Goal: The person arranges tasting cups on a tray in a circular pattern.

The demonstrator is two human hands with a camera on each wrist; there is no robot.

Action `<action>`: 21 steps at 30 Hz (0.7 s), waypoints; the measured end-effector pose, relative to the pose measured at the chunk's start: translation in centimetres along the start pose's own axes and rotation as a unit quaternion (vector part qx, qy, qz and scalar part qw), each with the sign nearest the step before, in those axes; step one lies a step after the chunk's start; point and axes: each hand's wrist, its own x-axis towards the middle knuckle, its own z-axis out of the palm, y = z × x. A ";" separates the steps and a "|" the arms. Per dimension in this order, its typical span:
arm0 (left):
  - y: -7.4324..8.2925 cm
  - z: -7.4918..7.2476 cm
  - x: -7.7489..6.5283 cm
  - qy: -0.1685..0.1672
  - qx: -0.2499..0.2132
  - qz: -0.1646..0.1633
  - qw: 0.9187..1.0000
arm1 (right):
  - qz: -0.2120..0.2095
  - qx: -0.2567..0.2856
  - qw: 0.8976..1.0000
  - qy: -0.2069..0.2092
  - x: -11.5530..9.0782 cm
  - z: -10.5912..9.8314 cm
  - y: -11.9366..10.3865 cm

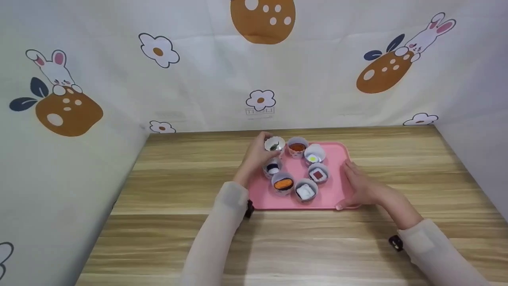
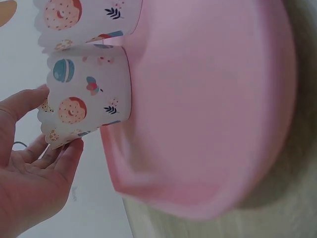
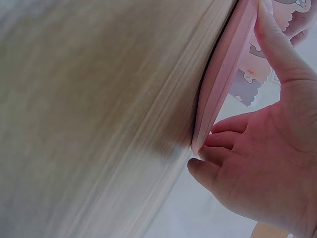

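Note:
On the pink tray (image 1: 333, 188) several patterned paper cups with scalloped rims form a ring. With thumb and fingers, my left hand (image 1: 257, 153) grips the far-left paper cup (image 1: 274, 143) near its rim; something white and dark green lies inside. In the left wrist view that cup (image 2: 94, 94) stands upright beside another patterned cup (image 2: 89, 20). My right hand (image 1: 363, 186) holds the tray's right side, fingers toward the far part and thumb at the near corner. The right wrist view has thumb and fingers spread along the tray's rim (image 3: 223, 74).
The other cups contain toy-like sushi pieces: an orange-topped one (image 1: 283, 184), a white one (image 1: 306, 192), a red-centred roll (image 1: 318, 174) and a black-banded one (image 1: 273, 168). A cup with orange-red filling (image 1: 297, 147) is at the back. A patterned cloth (image 1: 206, 87) hangs behind the wooden table (image 1: 178, 178).

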 end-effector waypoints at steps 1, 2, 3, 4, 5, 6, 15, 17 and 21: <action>0.0 0.1 0.0 -0.004 0.000 -0.002 1.000 | 0.000 0.000 1.000 0.000 0.0 0.0 0.0; 0.0 0.2 0.0 -0.008 -0.001 -0.004 1.000 | 0.000 0.000 1.000 0.000 0.0 0.0 0.0; 0.0 0.3 0.0 -0.011 -0.002 -0.006 1.000 | -0.001 0.000 1.000 0.001 0.0 0.0 0.1; 0.0 0.4 0.0 -0.014 -0.004 -0.008 1.000 | -0.002 -0.001 1.000 0.002 0.0 0.0 0.0; -0.1 0.5 0.0 -0.017 -0.004 -0.010 1.000 | -0.003 -0.002 1.000 0.003 0.0 0.0 0.0; -0.1 0.6 0.0 -0.019 -0.004 -0.011 1.000 | -0.003 -0.001 1.000 0.003 0.0 0.0 0.1; -0.1 0.9 -0.2 -0.030 0.013 -0.016 0.999 | 0.002 0.006 1.000 -0.001 0.0 0.0 0.1; 0.0 1.0 -0.2 -0.032 0.017 -0.021 0.999 | 0.003 0.007 1.000 -0.001 0.0 0.0 0.2; 0.0 1.0 -0.3 -0.037 0.027 -0.023 0.999 | 0.004 0.009 1.000 -0.003 0.0 -0.1 0.1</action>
